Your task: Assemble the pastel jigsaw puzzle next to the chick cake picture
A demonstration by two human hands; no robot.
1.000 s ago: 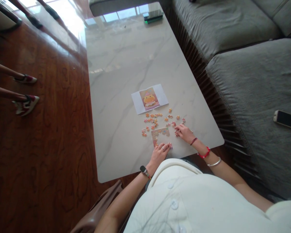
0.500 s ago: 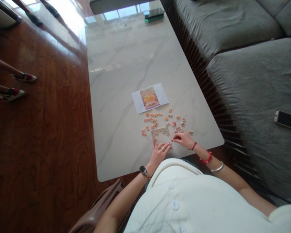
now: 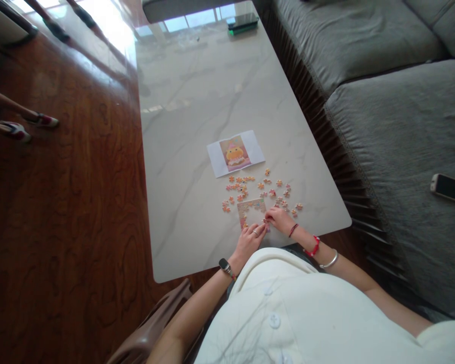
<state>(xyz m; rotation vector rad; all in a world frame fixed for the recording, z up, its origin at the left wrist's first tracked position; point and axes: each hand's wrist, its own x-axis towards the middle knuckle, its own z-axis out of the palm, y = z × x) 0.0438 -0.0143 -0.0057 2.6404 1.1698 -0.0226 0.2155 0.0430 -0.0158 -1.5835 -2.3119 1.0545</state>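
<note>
A partly filled jigsaw puzzle lies near the table's front edge, with pieces along its border and a pale bare middle. My left hand rests over its lower edge, fingers stretched out and nearly flat. At the puzzle's right side, my right hand is closed in a pinch on a small jigsaw piece, mostly hidden by the fingertips. Loose jigsaw pieces are scattered beyond the puzzle and to its right. Behind them lies a creased paper sheet with a picture of a yellow figure.
The marble-patterned table carries a dark phone-like object at its far end. A grey sofa with a phone on it stands at right. A brown plastic stool is at lower left; another person's feet show at left.
My right hand has moved a little left, bringing its pinched fingers to the puzzle's right edge. My left hand has stayed in place. One foot of the other person has shifted.
</note>
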